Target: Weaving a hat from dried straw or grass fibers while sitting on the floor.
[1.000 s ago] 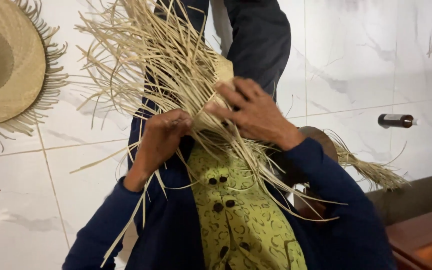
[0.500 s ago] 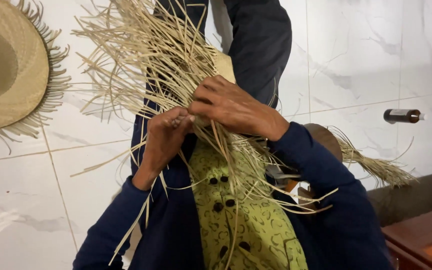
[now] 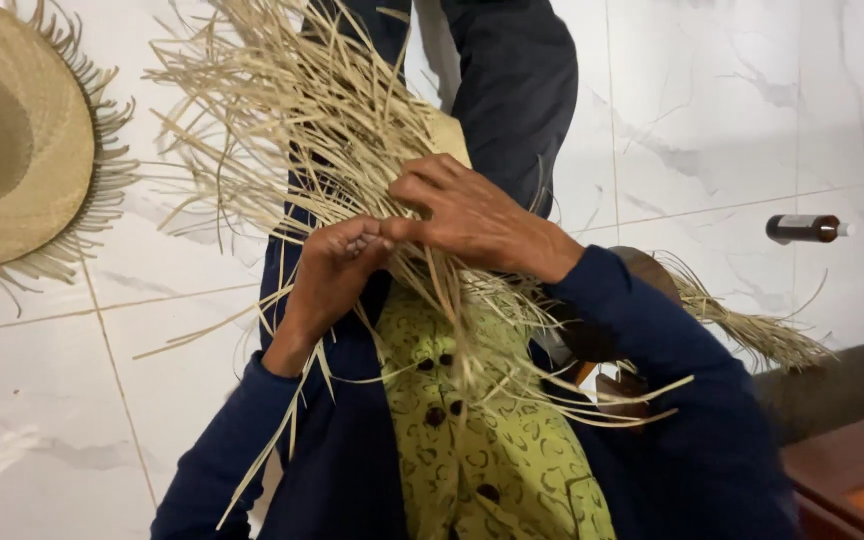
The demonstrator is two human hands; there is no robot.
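Two hands meet over a loose bundle of pale, flat straw strands held above the lap. Nearest is a green patterned shirt with dark buttons between dark blue sleeves. The left hand is clenched around a few strands, and the right hand pinches strands at its fingertips, touching the left. Dry fibres fan out stiffly upward and droop below. Farther off, on glossy white marble-look floor tiles, lie a round woven straw hat with a frayed fringe and a small dark bottle.
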